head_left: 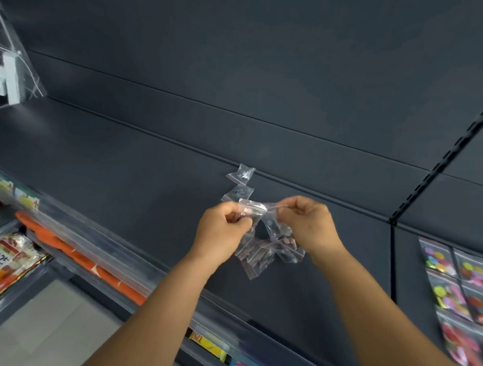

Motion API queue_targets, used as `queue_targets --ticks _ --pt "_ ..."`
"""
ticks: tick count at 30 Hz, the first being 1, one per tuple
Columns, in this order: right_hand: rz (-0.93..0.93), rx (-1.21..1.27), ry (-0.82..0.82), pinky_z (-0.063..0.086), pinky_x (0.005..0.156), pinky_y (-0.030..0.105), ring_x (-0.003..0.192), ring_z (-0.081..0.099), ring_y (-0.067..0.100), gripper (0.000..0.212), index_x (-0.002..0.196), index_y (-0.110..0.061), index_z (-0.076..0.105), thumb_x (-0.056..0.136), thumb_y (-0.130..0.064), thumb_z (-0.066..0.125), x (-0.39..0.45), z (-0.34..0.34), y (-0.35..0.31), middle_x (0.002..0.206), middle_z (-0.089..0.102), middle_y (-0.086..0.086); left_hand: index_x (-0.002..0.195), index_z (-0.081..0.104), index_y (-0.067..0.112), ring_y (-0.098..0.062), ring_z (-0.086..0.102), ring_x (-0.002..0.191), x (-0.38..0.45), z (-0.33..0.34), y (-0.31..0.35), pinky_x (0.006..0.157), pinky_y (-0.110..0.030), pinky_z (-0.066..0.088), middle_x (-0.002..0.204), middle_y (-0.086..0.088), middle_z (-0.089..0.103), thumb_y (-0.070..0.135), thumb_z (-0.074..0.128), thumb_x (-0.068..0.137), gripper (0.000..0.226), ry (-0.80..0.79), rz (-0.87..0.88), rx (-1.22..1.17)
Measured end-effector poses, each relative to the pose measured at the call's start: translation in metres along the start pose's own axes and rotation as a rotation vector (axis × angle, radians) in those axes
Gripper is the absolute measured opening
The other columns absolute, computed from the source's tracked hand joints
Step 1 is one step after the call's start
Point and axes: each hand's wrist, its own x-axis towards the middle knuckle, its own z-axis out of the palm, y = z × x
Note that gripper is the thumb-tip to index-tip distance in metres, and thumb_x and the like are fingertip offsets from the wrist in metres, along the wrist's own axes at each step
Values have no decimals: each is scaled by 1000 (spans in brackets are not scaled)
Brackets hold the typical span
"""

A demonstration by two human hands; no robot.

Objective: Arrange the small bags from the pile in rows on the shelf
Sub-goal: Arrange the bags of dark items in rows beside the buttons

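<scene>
Shelf (123,158): dark matt, smooth, metal-like. Small bags (270,249) at centre: clear, glossy, crinkled plastic. Snack packet (3,267) at lower left: shiny printed film. Sticker packs (465,290) at right edge: glossy transparent plastic.

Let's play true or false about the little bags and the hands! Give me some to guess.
1. Both hands hold little clear bags. True: the left hand and the right hand pinch one bag above a bunch of bags.
2. Two small bags already lie on the dark shelf. True.
3. The shelf is bright yellow. False: it is dark grey.
4. One hand is resting flat on the shelf. False: both are lifted, holding bags.
</scene>
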Motion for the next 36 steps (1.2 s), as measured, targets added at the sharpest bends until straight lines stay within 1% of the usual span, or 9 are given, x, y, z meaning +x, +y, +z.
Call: queue_targets --ticks 4,9,12,19,22,25,29,34,36 --pt "17 226 71 46 59 27 53 53 10 17 75 -16 67 88 -8 59 -12 -5 -8 59 63 -4 87 70 23 -9 63 78 -9 2 17 77 -32 54 86 5 71 23 62 88 8 -52 -64 -218" --pt "13 333 76 47 67 34 66 52 20 22 74 -15 66 91 -6 55 -37 -17 -13 71 63 7 91 69 15 -18 65 84 -22 18 31 79 -37 55 91 -7 71 17 63 88 7 -138 -76 -319" --pt "-5 372 123 51 70 33 63 56 15 19 79 -11 65 92 -3 53 -57 -32 -13 70 63 4 91 68 17 -19 68 85 -33 34 41 83 -40 54 89 -2 73 12 64 86 8 -190 -27 -351" --pt "21 368 288 54 82 42 73 57 22 18 75 -13 66 91 -15 58 -102 -87 3 74 64 8 86 70 13 -6 61 72 -66 83 68 68 -19 46 84 -1 72 23 62 89 13 -312 70 -313" --pt "21 403 322 53 71 32 66 58 14 18 73 -14 65 90 -17 61 -122 -115 11 67 65 1 85 69 7 -5 58 59 -83 110 81 60 -16 47 70 2 69 19 59 90 16 -366 102 -319" --pt "9 396 440 49 66 30 60 53 14 19 71 -14 65 90 -16 61 -143 -147 22 60 61 0 85 67 2 -10 56 53 -103 138 96 60 -24 48 65 -1 67 14 58 91 16 -447 120 -316" --pt "21 419 586 45 51 18 50 50 6 22 71 -15 66 91 -16 59 -175 -196 41 54 61 -6 79 64 3 -15 52 59 -137 184 116 66 -31 45 67 -1 64 16 59 89 17 -528 152 -311" --pt "30 407 683 43 60 28 61 49 16 27 65 -17 65 91 -16 59 -219 -265 67 61 59 1 79 66 8 -21 57 70 -192 251 140 78 -43 51 78 -12 68 18 63 87 13 -606 168 -311" --pt "45 385 723 41 61 31 62 47 18 25 65 -17 65 89 -17 59 -239 -295 78 60 59 0 77 66 12 -20 58 71 -218 278 152 75 -41 51 77 -10 67 20 65 86 12 -635 180 -307"
